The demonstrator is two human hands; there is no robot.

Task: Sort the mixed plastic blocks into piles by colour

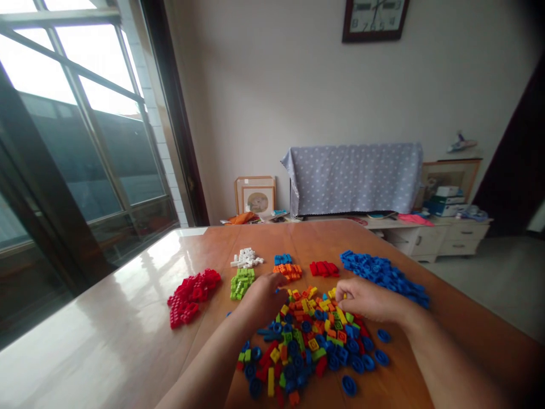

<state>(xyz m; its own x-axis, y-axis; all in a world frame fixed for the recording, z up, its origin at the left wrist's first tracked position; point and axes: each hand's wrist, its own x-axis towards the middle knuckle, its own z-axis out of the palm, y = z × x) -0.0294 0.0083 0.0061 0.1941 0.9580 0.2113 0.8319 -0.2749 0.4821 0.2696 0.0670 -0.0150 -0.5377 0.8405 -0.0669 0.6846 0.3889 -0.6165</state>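
A mixed pile of small bricks and blue round pieces (306, 341) lies near the table's front. My left hand (269, 289) is at the pile's upper left, its fingers bent close together beside the orange bricks (288, 271); a bit of blue shows at its fingertips. At the upper right of the pile, my right hand (355, 296) has its fingers curled in by yellow bricks, and what they hold cannot be made out. Lime green bricks (242, 283) lie just left of my left hand. Blue bricks (383, 275) are heaped behind my right hand.
Further sorted groups sit on the wooden table (140, 318): dark red bricks (192, 296) at left, white bricks (247, 258), small blue bricks (283, 259) and red bricks (324, 268). Loose blue round pieces (349, 385) lie near the front right. A low cabinet (443, 238) stands behind.
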